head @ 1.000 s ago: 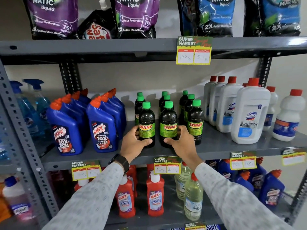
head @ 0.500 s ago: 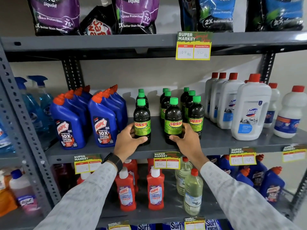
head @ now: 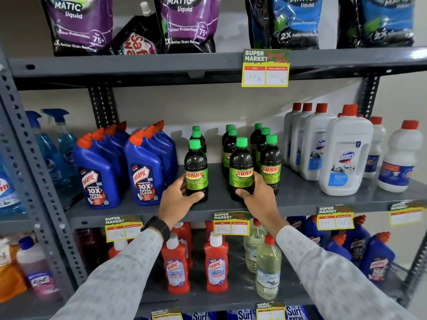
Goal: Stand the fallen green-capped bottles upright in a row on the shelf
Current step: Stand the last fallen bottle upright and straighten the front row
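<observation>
Several dark green-capped SUNNY bottles stand upright in three columns on the grey middle shelf [head: 300, 199]. My left hand [head: 178, 199] grips the base of the front left bottle [head: 196, 167]. Around the lower part of the front middle bottle [head: 241, 167] my right hand [head: 258, 197] is wrapped. The front right bottle [head: 270, 162] stands just behind my right hand, untouched. More green-capped bottles line up behind each front one. None lies on its side in view.
Blue Harpic bottles [head: 143, 172] crowd the shelf left of the green-capped ones; white Domex bottles [head: 344, 155] stand to the right. Price tags [head: 231, 224] hang on the shelf edge. Detergent pouches [head: 191, 24] fill the shelf above, red Harpic bottles [head: 216, 262] the one below.
Both hands slid their bottles apart: the left bottle moved left, widening the gap to the middle one. The camera view also shifted slightly upward.
</observation>
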`<state>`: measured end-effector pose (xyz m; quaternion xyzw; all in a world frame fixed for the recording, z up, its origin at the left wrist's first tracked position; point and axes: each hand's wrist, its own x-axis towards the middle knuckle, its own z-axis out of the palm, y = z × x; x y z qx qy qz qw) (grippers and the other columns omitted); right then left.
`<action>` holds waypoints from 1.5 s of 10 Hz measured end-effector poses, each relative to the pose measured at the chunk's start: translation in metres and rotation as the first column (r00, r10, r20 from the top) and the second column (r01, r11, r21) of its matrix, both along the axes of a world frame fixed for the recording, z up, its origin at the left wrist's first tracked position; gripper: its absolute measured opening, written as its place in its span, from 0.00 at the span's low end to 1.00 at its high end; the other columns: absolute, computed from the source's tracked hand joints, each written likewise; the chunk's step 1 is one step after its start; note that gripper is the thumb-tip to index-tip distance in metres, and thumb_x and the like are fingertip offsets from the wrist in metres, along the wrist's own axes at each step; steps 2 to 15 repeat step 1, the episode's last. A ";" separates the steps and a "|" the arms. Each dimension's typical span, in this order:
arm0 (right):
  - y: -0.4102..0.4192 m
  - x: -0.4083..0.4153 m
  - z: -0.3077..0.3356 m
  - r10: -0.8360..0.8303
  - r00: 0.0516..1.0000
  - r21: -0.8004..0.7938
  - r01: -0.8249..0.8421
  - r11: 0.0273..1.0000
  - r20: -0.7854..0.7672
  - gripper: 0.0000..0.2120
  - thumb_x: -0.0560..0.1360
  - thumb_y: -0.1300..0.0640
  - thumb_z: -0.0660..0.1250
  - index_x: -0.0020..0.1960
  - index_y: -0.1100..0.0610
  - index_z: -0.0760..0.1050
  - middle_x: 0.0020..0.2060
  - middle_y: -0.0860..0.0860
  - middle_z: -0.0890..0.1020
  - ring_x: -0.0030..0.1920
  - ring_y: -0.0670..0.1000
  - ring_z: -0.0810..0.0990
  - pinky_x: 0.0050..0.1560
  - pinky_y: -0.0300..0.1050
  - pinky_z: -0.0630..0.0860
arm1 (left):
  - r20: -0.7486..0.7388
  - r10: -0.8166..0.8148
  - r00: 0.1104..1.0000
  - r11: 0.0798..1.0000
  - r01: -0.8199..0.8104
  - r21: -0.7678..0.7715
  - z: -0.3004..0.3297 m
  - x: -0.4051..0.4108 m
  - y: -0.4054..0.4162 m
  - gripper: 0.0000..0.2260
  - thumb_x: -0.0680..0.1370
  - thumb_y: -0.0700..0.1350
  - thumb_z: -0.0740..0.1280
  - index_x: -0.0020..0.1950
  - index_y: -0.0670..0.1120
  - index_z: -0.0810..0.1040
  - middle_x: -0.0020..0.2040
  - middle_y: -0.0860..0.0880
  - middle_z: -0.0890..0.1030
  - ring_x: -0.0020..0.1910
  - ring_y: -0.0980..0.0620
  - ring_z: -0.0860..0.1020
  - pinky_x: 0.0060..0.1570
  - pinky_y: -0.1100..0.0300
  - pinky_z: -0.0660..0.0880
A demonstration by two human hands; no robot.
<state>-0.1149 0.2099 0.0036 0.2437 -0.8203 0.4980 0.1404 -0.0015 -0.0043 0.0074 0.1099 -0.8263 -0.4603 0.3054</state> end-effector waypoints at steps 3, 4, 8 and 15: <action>0.005 0.006 -0.001 0.007 1.000 -0.025 -0.007 1.000 -0.005 0.33 0.75 0.54 0.76 0.76 0.56 0.67 0.63 0.49 0.81 0.64 0.50 0.78 0.63 0.45 0.73 | 0.030 0.146 0.989 0.959 -0.134 -0.249 -0.007 0.013 0.005 0.33 0.77 0.59 0.69 0.79 0.52 0.64 0.67 0.51 0.80 0.62 0.53 0.79 0.65 0.51 0.76; 0.005 0.006 -0.001 0.007 1.000 -0.025 -0.007 1.000 -0.005 0.33 0.75 0.54 0.76 0.76 0.56 0.67 0.63 0.49 0.81 0.64 0.50 0.78 0.63 0.45 0.73 | 0.030 0.146 0.989 0.959 -0.134 -0.249 -0.007 0.013 0.005 0.33 0.77 0.59 0.69 0.79 0.52 0.64 0.67 0.51 0.80 0.62 0.53 0.79 0.65 0.51 0.76; 0.005 0.006 -0.001 0.007 1.000 -0.025 -0.007 1.000 -0.005 0.33 0.75 0.54 0.76 0.76 0.56 0.67 0.63 0.49 0.81 0.64 0.50 0.78 0.63 0.45 0.73 | 0.030 0.146 0.989 0.959 -0.134 -0.249 -0.007 0.013 0.005 0.33 0.77 0.59 0.69 0.79 0.52 0.64 0.67 0.51 0.80 0.62 0.53 0.79 0.65 0.51 0.76; 0.005 0.006 -0.001 0.007 1.000 -0.025 -0.007 1.000 -0.005 0.33 0.75 0.54 0.76 0.76 0.56 0.67 0.63 0.49 0.81 0.64 0.50 0.78 0.63 0.45 0.73 | 0.030 0.146 0.989 0.959 -0.134 -0.249 -0.007 0.013 0.005 0.33 0.77 0.59 0.69 0.79 0.52 0.64 0.67 0.51 0.80 0.62 0.53 0.79 0.65 0.51 0.76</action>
